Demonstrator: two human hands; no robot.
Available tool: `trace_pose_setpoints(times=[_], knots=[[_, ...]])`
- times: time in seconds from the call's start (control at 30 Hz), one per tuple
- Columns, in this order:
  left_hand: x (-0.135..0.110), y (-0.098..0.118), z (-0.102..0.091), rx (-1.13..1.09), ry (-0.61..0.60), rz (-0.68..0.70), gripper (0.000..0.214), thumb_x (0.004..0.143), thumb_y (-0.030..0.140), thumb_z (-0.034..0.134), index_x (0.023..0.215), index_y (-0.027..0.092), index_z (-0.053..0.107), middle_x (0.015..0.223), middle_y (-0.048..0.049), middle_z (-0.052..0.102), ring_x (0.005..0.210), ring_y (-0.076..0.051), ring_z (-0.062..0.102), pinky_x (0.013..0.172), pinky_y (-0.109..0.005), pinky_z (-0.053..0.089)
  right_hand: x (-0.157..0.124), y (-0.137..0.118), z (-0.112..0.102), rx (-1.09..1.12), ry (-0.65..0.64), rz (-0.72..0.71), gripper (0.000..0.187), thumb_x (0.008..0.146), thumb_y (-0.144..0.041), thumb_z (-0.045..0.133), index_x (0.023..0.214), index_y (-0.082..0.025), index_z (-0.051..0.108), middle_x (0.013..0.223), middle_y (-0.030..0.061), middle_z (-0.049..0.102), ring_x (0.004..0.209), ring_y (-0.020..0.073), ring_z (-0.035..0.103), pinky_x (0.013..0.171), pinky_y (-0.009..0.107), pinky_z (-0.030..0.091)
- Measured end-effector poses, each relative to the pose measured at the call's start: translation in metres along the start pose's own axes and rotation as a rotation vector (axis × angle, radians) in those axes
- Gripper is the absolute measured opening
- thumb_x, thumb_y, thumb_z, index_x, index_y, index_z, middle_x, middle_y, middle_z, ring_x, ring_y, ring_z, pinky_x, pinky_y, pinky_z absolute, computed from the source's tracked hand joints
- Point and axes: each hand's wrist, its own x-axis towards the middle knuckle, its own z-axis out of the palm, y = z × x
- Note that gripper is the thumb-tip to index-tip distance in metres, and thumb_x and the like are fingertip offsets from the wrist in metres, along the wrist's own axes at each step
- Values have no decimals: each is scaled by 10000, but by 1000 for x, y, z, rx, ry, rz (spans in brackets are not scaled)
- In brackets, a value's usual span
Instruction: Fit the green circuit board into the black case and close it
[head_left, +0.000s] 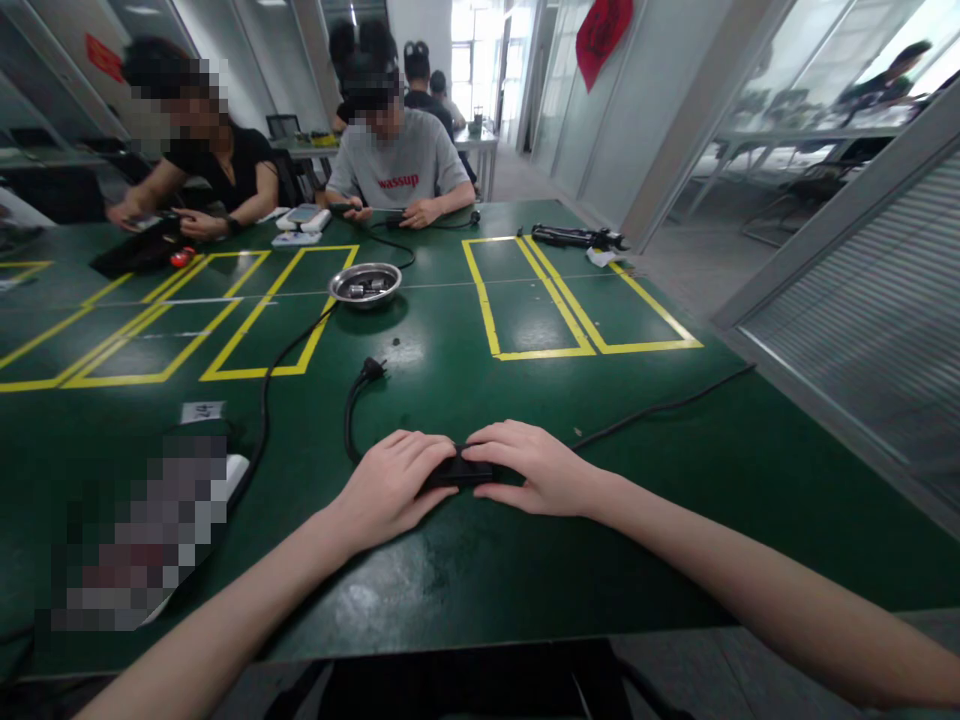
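Both my hands rest on a small black box (459, 468) lying on the green table (525, 560) near its front edge. My left hand (394, 485) covers the box's left end with fingers curled over it. My right hand (529, 468) lies on the right end, fingers folded over the top. Most of the box is hidden under the hands. A black cable runs left from the box and curls up to a plug (373, 371). Another thin cable (660, 405) leads off to the right.
A metal bowl (365, 284) with dark parts stands mid-table among yellow taped rectangles (547, 300). Two people sit at the far side handling devices; others are behind them. A black tool (574, 237) lies far right. A white object (232, 470) sits left, partly blurred.
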Motion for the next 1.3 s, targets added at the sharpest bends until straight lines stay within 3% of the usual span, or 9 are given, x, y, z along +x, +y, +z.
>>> trace_pose_setpoints(times=[0.17, 0.3, 0.4, 0.5, 0.67, 0.73, 0.83, 1.03, 1.3], knots=[[-1, -5, 3, -21, -34, -39, 256, 1049, 369, 594, 1230, 189, 602, 1173, -118, 761, 1022, -254, 747, 855, -379, 581, 2, -3, 6, 98, 21, 103, 176, 945, -282, 747, 1072, -182, 676, 1067, 120, 749, 971, 240, 715, 832, 356, 584], [2, -6, 0, -18, 81, -58, 435, 1012, 357, 662, 1400, 197, 548, 1313, -147, 725, 1169, -288, 709, 993, -453, 577, 2, 3, 5, 230, 179, 264, 162, 940, -328, 742, 1004, -195, 676, 1024, 95, 770, 949, 248, 733, 859, 385, 581], [3, -5, -4, -16, 200, -97, 556, 1001, 291, 663, 1520, 223, 474, 1499, -173, 603, 1389, -331, 577, 1152, -549, 492, 0, 24, -5, 334, 372, 476, 238, 921, -441, 731, 925, -211, 668, 1003, 68, 782, 926, 251, 743, 832, 386, 587], [1, -6, -6, -57, 248, -178, 567, 993, 264, 649, 1534, 229, 483, 1514, -172, 586, 1402, -336, 565, 1155, -562, 500, -7, 59, -25, 387, 641, 662, 372, 842, -575, 752, 864, -228, 618, 881, 35, 762, 799, 227, 729, 746, 356, 585], [-2, -13, 0, -185, 144, -231, 166, 1000, 256, 631, 1108, 204, 746, 1160, -97, 778, 1069, -242, 741, 942, -413, 628, -33, 116, -69, 230, 1116, 828, 434, 793, -633, 703, 851, -259, 490, 790, -3, 684, 740, 206, 717, 686, 312, 552], [-3, -15, 2, -211, 104, -237, 134, 1001, 246, 632, 999, 201, 758, 1047, -73, 796, 979, -220, 750, 883, -379, 631, -46, 130, -83, 81, 1203, 823, 413, 792, -615, 674, 853, -257, 476, 827, 16, 687, 761, 211, 714, 700, 321, 541], [-2, -16, 2, -200, 79, -216, 127, 993, 239, 638, 989, 201, 759, 1033, -69, 798, 977, -221, 741, 878, -381, 622, -62, 138, -91, -113, 1138, 863, 386, 762, -587, 676, 828, -242, 515, 900, 68, 718, 766, 226, 684, 708, 343, 520], [-1, -16, 1, -189, 80, -193, 136, 986, 239, 633, 989, 204, 764, 1032, -69, 800, 978, -220, 737, 881, -377, 623, -73, 141, -81, -443, 642, 1105, 305, 785, -511, 697, 874, -220, 681, 872, 100, 732, 842, 290, 654, 725, 370, 492], [-2, -14, 1, -163, 57, -187, 123, 980, 235, 650, 1020, 204, 761, 1070, -67, 796, 1000, -228, 736, 882, -383, 624, -80, 144, -89, -689, 448, 1346, 335, 833, -462, 739, 1053, -210, 741, 981, 163, 768, 874, 358, 702, 720, 405, 483]])
